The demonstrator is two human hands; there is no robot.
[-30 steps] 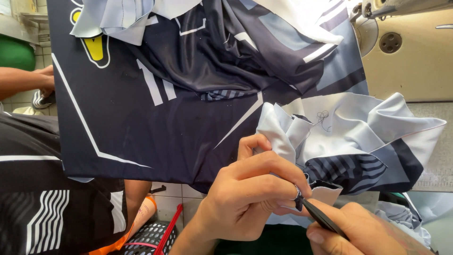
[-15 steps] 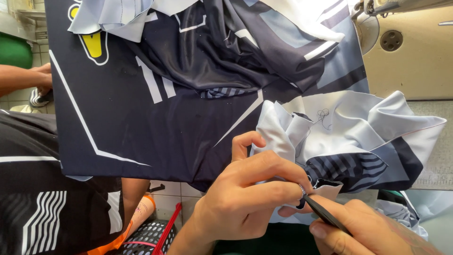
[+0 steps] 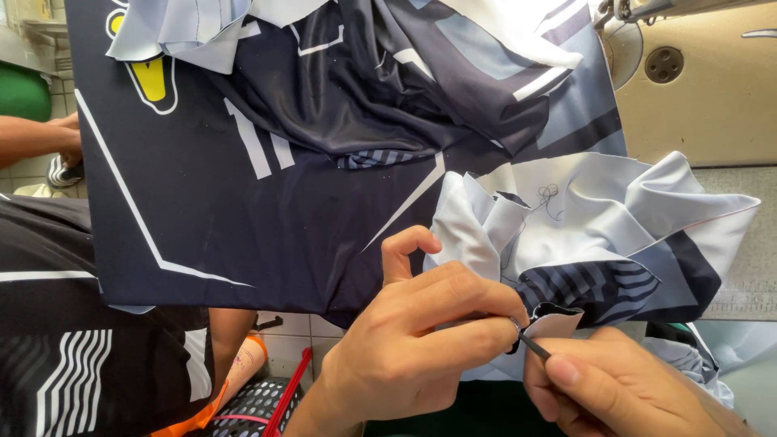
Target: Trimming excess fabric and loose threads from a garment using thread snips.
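Nearest the camera, the right hand (image 3: 623, 388) pinches a thin dark tool (image 3: 534, 346) between thumb and forefinger, its tip pushed into a small fold of cloth. The left hand (image 3: 421, 340) sits just beside it, fingers curled tight and pinching the pale edge of that same fold (image 3: 558, 320), with the forefinger lifted off and crooked upward. What kind of tool it is cannot be told; only a short dark shaft shows.

The fold belongs to a sports jersey (image 3: 267, 218) of dark navy and pale grey panels, which spreads away from the hands over the surface (image 3: 740, 275). The cloth looks thin, light and slick, and it slumps and bunches freely, so it probably slides under a loose grip. It likely needs pinching close to the seam, right at the tool tip, as the left hand does now. Loose threads (image 3: 549, 194) curl on the pale panel just beyond the hands.

Farther off, past the crumpled cloth to the right, stands a beige sewing machine (image 3: 696, 89). Far to the left, another person's arm (image 3: 36, 137) reaches in.
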